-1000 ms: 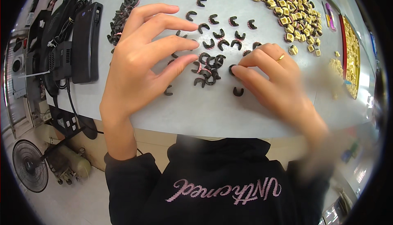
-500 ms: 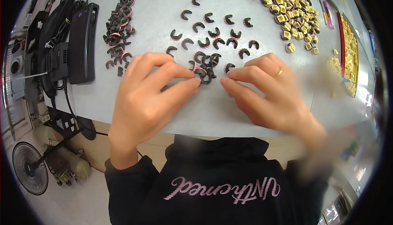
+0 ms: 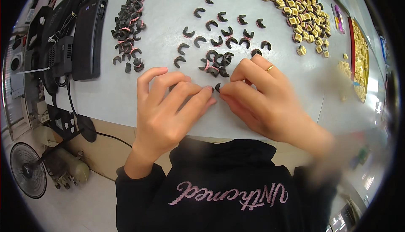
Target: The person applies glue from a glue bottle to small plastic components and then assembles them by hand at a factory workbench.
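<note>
My left hand (image 3: 166, 109) and my right hand (image 3: 263, 101) meet low over the pale tabletop, fingertips almost touching. Between them shows a small black curved piece (image 3: 217, 87), pinched at the right fingertips. At the left thumb and forefinger a dark bit peeks out, mostly hidden by the fingers. Just beyond lies a tight cluster of black horseshoe-shaped pieces (image 3: 214, 70), some with pink scalloped edges. Farther off, similar black horseshoe pieces (image 3: 217, 42) are spread singly across the table.
A long heap of black-and-pink horseshoe pieces (image 3: 130, 21) lies to the left, beside a black box-shaped device (image 3: 89, 40) with cables. Cream-and-dark block pieces (image 3: 297, 10) are heaped at the far right. Beyond them stand pens (image 3: 338, 19) and a red-edged tray (image 3: 353, 42) of yellowish bits.
My left hand has moved right and nearer me, off the cluster, its outer fingers lifting. My right hand has shifted slightly left and nearer, bringing a black piece along. The view has shifted slightly.
</note>
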A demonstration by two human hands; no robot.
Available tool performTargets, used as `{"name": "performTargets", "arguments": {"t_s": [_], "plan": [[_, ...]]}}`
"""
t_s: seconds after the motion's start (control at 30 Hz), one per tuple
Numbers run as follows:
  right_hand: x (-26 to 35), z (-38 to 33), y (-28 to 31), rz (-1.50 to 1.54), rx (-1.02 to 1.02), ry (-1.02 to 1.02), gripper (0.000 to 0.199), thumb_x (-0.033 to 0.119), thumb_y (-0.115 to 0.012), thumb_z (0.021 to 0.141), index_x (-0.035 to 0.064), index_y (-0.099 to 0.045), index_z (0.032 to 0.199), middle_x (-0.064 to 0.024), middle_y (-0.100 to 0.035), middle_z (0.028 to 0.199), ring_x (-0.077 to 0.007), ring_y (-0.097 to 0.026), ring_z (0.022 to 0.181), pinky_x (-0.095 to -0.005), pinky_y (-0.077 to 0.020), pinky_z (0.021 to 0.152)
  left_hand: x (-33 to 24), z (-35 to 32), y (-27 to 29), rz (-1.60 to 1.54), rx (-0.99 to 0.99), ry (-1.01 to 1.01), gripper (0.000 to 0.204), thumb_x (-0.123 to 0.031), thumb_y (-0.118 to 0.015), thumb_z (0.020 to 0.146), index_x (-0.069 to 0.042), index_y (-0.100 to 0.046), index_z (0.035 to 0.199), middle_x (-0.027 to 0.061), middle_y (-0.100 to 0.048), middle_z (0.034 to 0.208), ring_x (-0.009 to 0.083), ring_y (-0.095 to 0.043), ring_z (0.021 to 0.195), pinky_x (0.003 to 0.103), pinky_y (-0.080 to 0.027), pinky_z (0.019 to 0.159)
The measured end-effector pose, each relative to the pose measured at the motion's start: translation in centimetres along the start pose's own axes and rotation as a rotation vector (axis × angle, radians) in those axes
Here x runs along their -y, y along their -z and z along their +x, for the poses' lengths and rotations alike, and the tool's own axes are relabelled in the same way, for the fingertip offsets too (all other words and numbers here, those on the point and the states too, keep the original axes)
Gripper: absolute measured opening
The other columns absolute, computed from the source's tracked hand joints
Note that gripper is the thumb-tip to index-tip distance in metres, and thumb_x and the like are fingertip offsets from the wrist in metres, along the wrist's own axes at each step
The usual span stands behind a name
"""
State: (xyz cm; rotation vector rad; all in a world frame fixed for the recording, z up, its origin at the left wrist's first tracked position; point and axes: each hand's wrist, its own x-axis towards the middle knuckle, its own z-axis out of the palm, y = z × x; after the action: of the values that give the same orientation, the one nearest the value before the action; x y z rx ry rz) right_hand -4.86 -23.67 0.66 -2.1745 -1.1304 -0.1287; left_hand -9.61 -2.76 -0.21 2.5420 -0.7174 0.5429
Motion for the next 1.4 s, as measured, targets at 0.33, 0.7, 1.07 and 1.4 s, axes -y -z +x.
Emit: {"name": "performTargets", "arguments": {"t_s": [0.33,0.7,1.07,1.4], "plan": [[1.1,0.3,0.9,0.264,0.060,-0.324,0.024,-0.003,-0.080,0.071,0.0033,-0.070,0.091,-0.0070,-0.055,0.082,-0.0230,-0.053,0.078,-0.0322,-0.0438,0.066,0.1,-0.7,-0.1,0.013,-0.054,0.072,0.031,-0.018,-0.088,0.058,-0.010,-0.074,0.085,-0.0017,-0.063,0.079,0.0237,-0.058,0.090,0.048,-0.042,0.094],[-0.4,1.0,-0.1,-0.037,-0.056,-0.169,0.020,-0.002,-0.078,0.071,0.0038,-0.065,0.086,-0.0057,-0.053,0.084,-0.0243,-0.051,0.074,-0.0347,-0.0445,0.063,0.0,-0.8,-0.1,-0.002,-0.061,0.099,0.032,-0.020,-0.089,0.057,-0.011,-0.074,0.085,-0.0021,-0.064,0.081,0.0237,-0.058,0.091,0.048,-0.043,0.093],[-0.9,0.2,0.5,-0.118,-0.026,-0.100,0.039,-0.013,-0.072,0.058,0.0069,-0.070,0.092,-0.0049,-0.057,0.082,-0.0236,-0.052,0.072,-0.0324,-0.0431,0.060,0.0,-0.7,-0.2,-0.019,-0.059,0.104,0.029,-0.012,-0.088,0.059,-0.010,-0.074,0.085,-0.0010,-0.065,0.082,0.0244,-0.058,0.092,0.048,-0.044,0.092],[-0.5,-0.6,0.5,-0.049,-0.035,-0.045,0.040,-0.014,-0.071,0.060,0.0038,-0.069,0.096,-0.0075,-0.060,0.084,-0.0255,-0.054,0.073,-0.0343,-0.0441,0.063,0.7,0.4,-0.6,-0.091,-0.187,0.119,0.029,-0.003,-0.084,0.064,-0.007,-0.073,0.090,0.0016,-0.067,0.086,0.0261,-0.056,0.091,0.037,-0.047,0.081]]}}
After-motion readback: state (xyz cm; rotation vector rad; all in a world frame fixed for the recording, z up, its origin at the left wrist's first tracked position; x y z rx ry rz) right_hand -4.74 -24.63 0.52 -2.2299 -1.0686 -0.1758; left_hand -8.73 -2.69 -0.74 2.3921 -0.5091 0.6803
